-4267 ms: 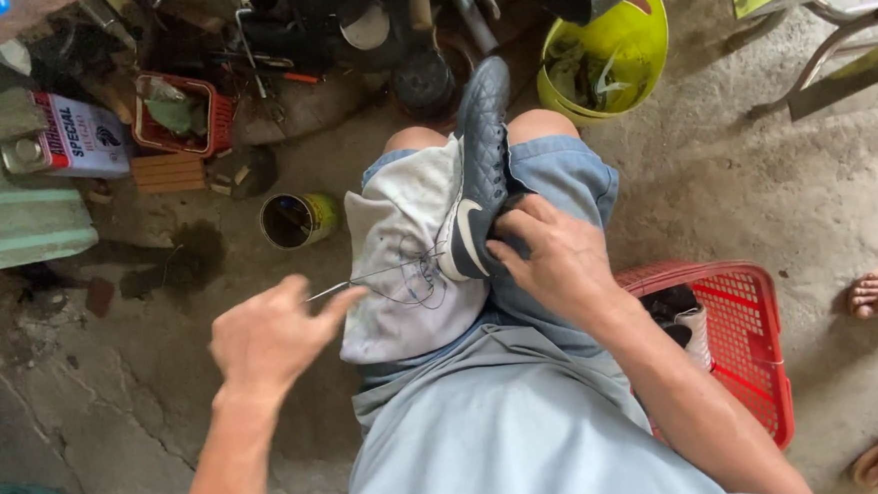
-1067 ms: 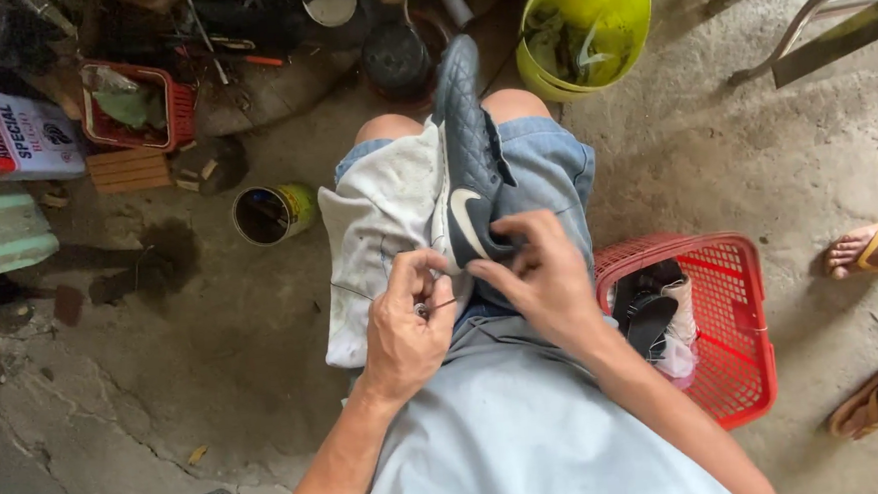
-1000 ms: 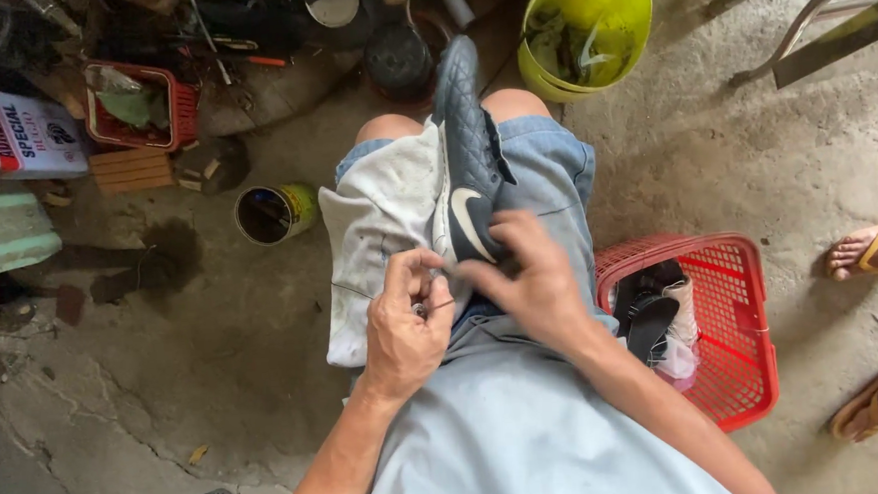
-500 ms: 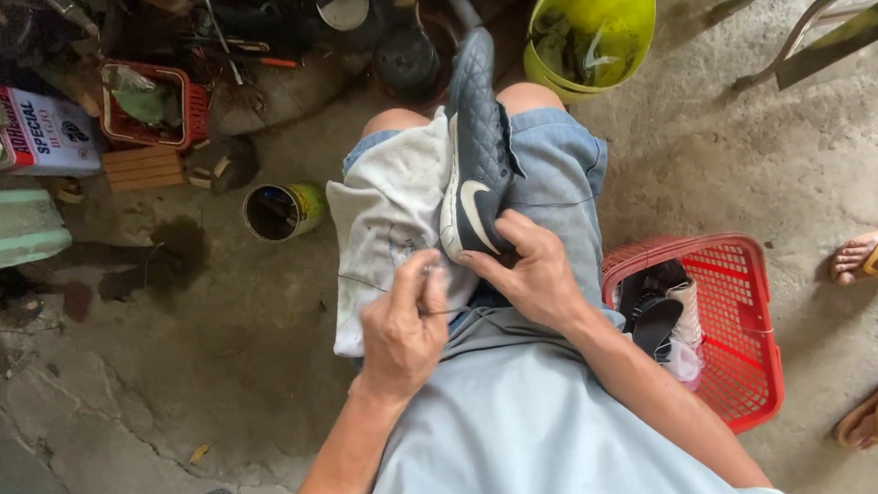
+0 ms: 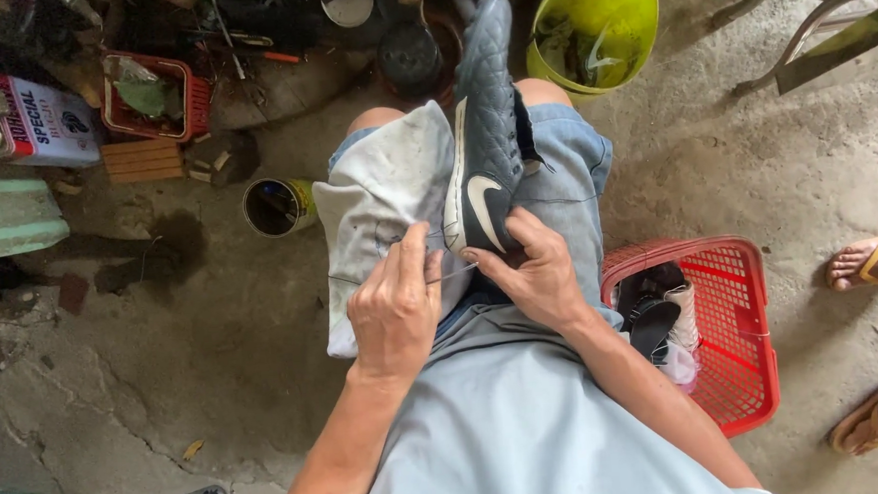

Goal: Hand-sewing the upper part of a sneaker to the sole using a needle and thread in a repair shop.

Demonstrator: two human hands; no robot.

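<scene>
Hands are working a dark shoe [image 5: 486, 124] lying on a white cloth [image 5: 381, 195] across the person's lap, the right hand [image 5: 530, 272] closing on its heel, the left hand [image 5: 397, 304] pinching a thin needle [image 5: 452, 272] at the sole edge, a red basket [image 5: 739, 331] sitting beside.

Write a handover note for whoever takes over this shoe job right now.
Left hand: pinching a thin needle at the shoe's heel edge.
Right hand: gripping the heel of the dark shoe, steadying it.
Shoe lies sole-side left on a white cloth across the lap, toe pointing away.
Done: cannot tell how much of the edge is stitched.
Left: stitch in hand not yet pulled through.
Red basket with more footwear sits at the right.
</scene>
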